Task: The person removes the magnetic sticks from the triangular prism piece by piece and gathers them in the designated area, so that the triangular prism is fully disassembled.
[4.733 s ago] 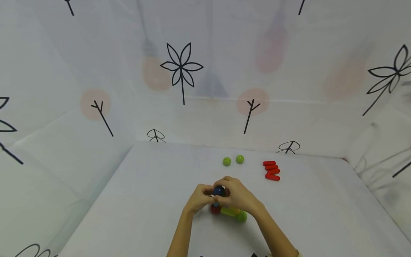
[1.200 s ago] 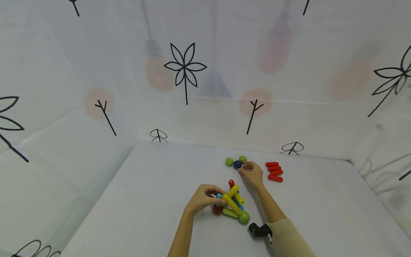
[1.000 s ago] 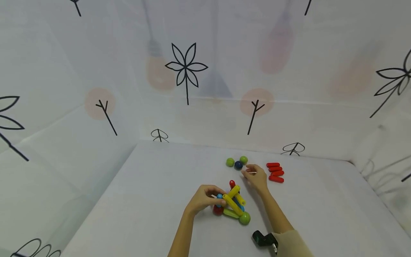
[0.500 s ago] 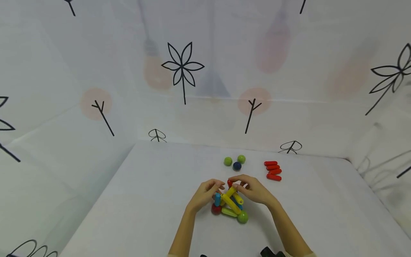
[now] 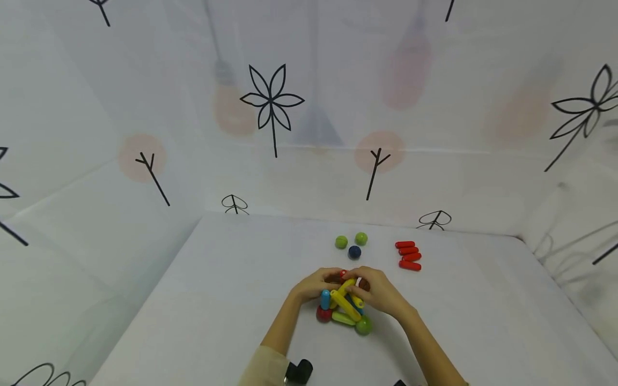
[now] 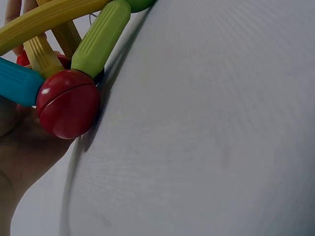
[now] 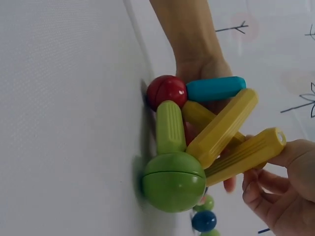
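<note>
A toy frame of grooved rods and balls stands on the table between the hands. A red ball (image 6: pixel 69 104) bears an upright blue rod (image 7: pixel 215 88) at its near left. From there a light-green rod (image 7: pixel 170 129) reaches a green ball (image 7: pixel 173 182). Several yellow rods lean together above. My left hand (image 5: pixel 316 284) is behind the frame, its fingers about a red rod (image 5: pixel 343 273); its fingertips are partly hidden. My right hand (image 5: pixel 379 292) pinches the upper part of a yellow rod (image 7: pixel 246 156) between thumb and fingers.
Behind the hands lie a dark blue ball (image 5: pixel 354 252) and two green balls, one (image 5: pixel 341 242) left and one (image 5: pixel 361 239) right. Loose red rods (image 5: pixel 410 266) lie in a row at back right. A patterned cloth (image 5: pixel 309 177) walls the table (image 5: pixel 232 268).
My right hand set the dark blue ball down near the green balls, then came back to the frame. My left hand left the blue rod and moved behind the frame to the red rod.
</note>
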A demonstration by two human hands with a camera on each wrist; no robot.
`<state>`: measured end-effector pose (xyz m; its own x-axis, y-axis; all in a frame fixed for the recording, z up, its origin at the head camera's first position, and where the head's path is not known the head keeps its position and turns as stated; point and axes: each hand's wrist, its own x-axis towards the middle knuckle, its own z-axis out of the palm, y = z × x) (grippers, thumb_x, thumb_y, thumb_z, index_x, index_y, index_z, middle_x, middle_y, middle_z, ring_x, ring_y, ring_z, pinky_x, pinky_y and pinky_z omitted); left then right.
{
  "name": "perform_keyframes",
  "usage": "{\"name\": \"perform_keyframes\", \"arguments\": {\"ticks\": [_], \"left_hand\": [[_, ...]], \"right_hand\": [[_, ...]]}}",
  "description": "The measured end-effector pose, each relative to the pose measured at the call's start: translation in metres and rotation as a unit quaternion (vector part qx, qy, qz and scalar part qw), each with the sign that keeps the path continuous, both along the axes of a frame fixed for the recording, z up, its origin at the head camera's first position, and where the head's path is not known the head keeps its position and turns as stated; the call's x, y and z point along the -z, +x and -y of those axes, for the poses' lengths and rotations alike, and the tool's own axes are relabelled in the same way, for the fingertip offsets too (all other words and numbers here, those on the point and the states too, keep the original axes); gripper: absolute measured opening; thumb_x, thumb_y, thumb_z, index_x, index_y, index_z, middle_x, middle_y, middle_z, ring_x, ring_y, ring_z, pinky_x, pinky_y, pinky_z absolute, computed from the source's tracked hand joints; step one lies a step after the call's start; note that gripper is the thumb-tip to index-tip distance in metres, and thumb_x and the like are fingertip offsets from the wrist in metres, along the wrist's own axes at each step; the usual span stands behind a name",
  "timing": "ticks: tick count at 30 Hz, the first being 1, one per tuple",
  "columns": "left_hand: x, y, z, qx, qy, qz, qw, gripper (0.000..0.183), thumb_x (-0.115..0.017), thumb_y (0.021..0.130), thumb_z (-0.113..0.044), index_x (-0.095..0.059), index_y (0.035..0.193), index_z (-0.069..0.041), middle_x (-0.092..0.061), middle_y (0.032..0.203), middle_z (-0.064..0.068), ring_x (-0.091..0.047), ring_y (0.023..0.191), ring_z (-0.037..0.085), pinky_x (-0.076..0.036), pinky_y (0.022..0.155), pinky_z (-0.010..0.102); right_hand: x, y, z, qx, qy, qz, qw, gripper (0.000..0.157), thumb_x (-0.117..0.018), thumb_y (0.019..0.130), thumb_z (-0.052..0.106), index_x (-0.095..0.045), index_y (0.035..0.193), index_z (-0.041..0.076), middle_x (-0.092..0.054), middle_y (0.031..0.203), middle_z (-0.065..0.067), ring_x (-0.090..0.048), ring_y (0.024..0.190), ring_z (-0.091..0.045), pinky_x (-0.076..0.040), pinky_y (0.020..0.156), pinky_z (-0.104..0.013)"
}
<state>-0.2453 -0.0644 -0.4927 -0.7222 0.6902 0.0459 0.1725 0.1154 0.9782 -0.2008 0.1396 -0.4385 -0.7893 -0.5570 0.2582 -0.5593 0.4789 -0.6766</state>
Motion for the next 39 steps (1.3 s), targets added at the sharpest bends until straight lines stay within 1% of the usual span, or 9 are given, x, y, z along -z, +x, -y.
{"name": "perform_keyframes", "arguments": {"ticks": [4, 8, 13, 17, 21, 26, 30, 33, 39], "left_hand": [[0.005, -0.006, -0.002, 0.022, -0.005, 0.009, 0.9997, 0.037, -0.050, 0.088, -0.002, -0.050, 0.123, 0.009, -0.056, 0.123, 0.024, -0.054, 0.106, 0.011, -0.042, 0.093, 0.025], [0.004, -0.005, -0.004, 0.006, -0.005, 0.016, 0.9998, 0.034, -0.052, 0.086, -0.001, -0.052, 0.118, 0.010, -0.058, 0.118, 0.023, -0.054, 0.102, 0.010, -0.043, 0.092, 0.025], [0.003, -0.003, -0.006, -0.018, -0.012, 0.025, 0.9994, 0.035, -0.055, 0.082, 0.000, -0.055, 0.116, 0.010, -0.061, 0.114, 0.020, -0.055, 0.097, 0.008, -0.043, 0.090, 0.023], [0.001, -0.004, -0.008, -0.017, -0.029, 0.026, 0.9991, 0.039, -0.058, 0.076, 0.003, -0.057, 0.114, 0.011, -0.063, 0.106, 0.016, -0.053, 0.088, 0.006, -0.044, 0.082, 0.020], [-0.001, -0.007, -0.010, -0.007, -0.049, 0.024, 0.9985, 0.037, -0.060, 0.073, 0.005, -0.058, 0.110, 0.012, -0.062, 0.095, 0.007, -0.051, 0.081, 0.005, -0.043, 0.074, 0.018], [-0.003, -0.011, -0.014, 0.005, -0.058, 0.020, 0.9981, 0.034, -0.057, 0.071, 0.010, -0.057, 0.105, 0.013, -0.054, 0.085, -0.003, -0.047, 0.076, 0.005, -0.041, 0.068, 0.016], [-0.002, -0.010, -0.015, 0.006, -0.054, 0.016, 0.9984, 0.037, -0.055, 0.068, 0.011, -0.057, 0.104, 0.014, -0.053, 0.084, -0.003, -0.046, 0.076, 0.005, -0.040, 0.069, 0.017], [-0.002, -0.009, -0.015, -0.004, -0.056, 0.016, 0.9983, 0.036, -0.058, 0.070, 0.011, -0.058, 0.106, 0.013, -0.056, 0.086, -0.001, -0.047, 0.077, 0.006, -0.041, 0.070, 0.017], [-0.001, -0.007, -0.015, -0.029, -0.075, 0.010, 0.9967, 0.034, -0.061, 0.075, 0.009, -0.061, 0.109, 0.009, -0.063, 0.096, 0.009, -0.050, 0.080, 0.007, -0.043, 0.075, 0.018]], "right_hand": [[0.004, 0.000, 0.000, 0.000, -0.018, 0.007, 1.000, 0.023, -0.067, 0.086, 0.010, -0.066, 0.107, 0.000, -0.065, 0.095, -0.006, -0.052, 0.072, -0.009, -0.048, 0.064, -0.021], [0.005, 0.001, 0.001, -0.001, -0.037, 0.006, 0.999, 0.023, -0.068, 0.085, 0.008, -0.065, 0.106, -0.001, -0.066, 0.097, -0.007, -0.056, 0.075, -0.008, -0.051, 0.068, -0.021], [0.003, 0.001, 0.002, -0.011, -0.057, 0.009, 0.998, 0.018, -0.069, 0.083, 0.004, -0.066, 0.101, -0.001, -0.066, 0.094, -0.007, -0.058, 0.075, -0.009, -0.053, 0.069, -0.022], [0.001, 0.001, 0.003, -0.021, -0.062, 0.022, 0.998, 0.014, -0.068, 0.084, 0.002, -0.065, 0.098, 0.000, -0.064, 0.093, -0.006, -0.059, 0.077, -0.010, -0.053, 0.071, -0.022], [0.001, 0.001, 0.003, -0.029, -0.067, 0.041, 0.996, 0.014, -0.067, 0.084, 0.001, -0.064, 0.097, 0.003, -0.063, 0.094, -0.006, -0.059, 0.079, -0.013, -0.053, 0.073, -0.023], [0.002, -0.001, -0.001, -0.037, -0.079, 0.055, 0.995, 0.014, -0.067, 0.084, 0.002, -0.063, 0.098, 0.004, -0.063, 0.095, -0.008, -0.058, 0.081, -0.016, -0.052, 0.075, -0.023], [0.004, -0.002, -0.002, -0.032, -0.093, 0.066, 0.993, 0.015, -0.067, 0.084, 0.000, -0.063, 0.098, 0.003, -0.063, 0.096, -0.010, -0.058, 0.081, -0.017, -0.051, 0.075, -0.021], [0.004, 0.000, -0.001, -0.035, -0.104, 0.061, 0.992, 0.015, -0.066, 0.084, -0.001, -0.063, 0.098, 0.003, -0.062, 0.096, -0.011, -0.058, 0.081, -0.018, -0.051, 0.076, -0.021], [0.005, 0.001, 0.001, -0.041, -0.116, 0.051, 0.991, 0.015, -0.065, 0.085, -0.001, -0.062, 0.099, 0.003, -0.061, 0.097, -0.011, -0.058, 0.082, -0.019, -0.052, 0.076, -0.022]]}}
